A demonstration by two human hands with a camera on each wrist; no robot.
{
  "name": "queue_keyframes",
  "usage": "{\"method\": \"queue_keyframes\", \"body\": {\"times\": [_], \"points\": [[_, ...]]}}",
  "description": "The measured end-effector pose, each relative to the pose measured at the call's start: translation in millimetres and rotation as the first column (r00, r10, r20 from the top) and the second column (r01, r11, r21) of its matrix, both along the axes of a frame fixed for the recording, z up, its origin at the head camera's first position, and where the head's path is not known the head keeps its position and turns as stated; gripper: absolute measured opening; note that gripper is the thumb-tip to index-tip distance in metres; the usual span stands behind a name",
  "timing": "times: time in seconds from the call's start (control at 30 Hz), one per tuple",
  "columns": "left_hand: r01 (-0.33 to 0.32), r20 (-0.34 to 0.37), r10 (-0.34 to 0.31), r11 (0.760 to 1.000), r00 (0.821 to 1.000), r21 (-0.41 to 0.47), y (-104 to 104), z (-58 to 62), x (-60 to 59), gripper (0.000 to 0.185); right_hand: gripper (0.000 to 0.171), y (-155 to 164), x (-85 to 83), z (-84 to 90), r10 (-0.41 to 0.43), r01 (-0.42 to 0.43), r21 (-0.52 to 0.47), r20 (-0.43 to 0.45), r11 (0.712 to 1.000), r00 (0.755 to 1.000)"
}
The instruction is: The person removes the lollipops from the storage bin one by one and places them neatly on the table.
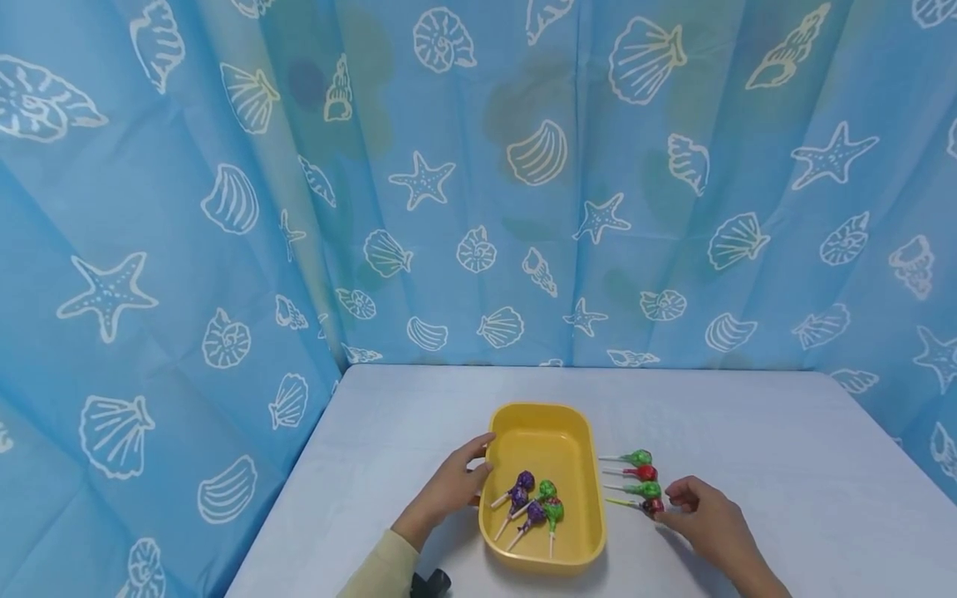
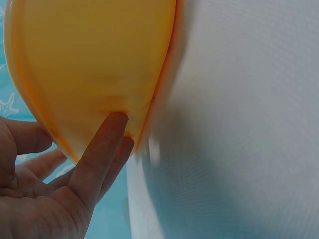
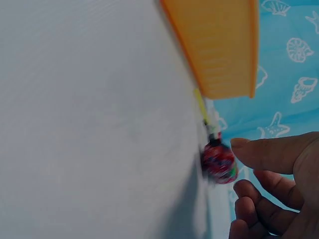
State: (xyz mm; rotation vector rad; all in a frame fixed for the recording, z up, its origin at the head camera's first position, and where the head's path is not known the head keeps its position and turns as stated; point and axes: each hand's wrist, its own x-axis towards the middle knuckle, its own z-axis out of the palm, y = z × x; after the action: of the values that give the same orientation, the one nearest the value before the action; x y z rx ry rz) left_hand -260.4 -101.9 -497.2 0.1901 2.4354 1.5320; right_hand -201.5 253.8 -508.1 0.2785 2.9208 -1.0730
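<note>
A yellow tray sits on the white table and holds several lollipops, two purple and two green. My left hand rests against the tray's left side; in the left wrist view its straight fingers press the outer wall of the tray. Right of the tray lie several more lollipops in a row, green and red. My right hand is at the nearest red lollipop. In the right wrist view the thumb and fingers of that hand stand spread just beside the red lollipop, not closed round it.
The white table is ringed on the left, back and right by a blue curtain printed with shells and starfish. A small dark object shows at the table's front edge by my left sleeve.
</note>
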Motion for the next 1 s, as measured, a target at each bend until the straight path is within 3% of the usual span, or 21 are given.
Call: {"method": "queue_keyframes", "body": {"times": [0.4, 0.6, 1.0], "points": [[0.006, -0.013, -0.006, 1.0, 1.0, 0.011, -0.4, -0.3, 0.4, 0.05, 0.032, -29.7, -7.1, 24.9, 0.059, -0.071, -0.126, -0.099, 0.99, 0.993], [-0.001, -0.012, 0.001, 1.0, 1.0, 0.004, -0.3, 0.3, 0.2, 0.05, 0.034, -48.2, -11.6, 38.3, 0.132, -0.151, -0.121, -0.152, 0.981, 0.98], [0.001, -0.011, -0.001, 1.0, 1.0, 0.009, -0.8, -1.0, -0.8, 0.051, 0.035, -85.4, -28.2, 58.6, 0.254, -0.272, -0.154, -0.131, 0.95, 0.958]]}}
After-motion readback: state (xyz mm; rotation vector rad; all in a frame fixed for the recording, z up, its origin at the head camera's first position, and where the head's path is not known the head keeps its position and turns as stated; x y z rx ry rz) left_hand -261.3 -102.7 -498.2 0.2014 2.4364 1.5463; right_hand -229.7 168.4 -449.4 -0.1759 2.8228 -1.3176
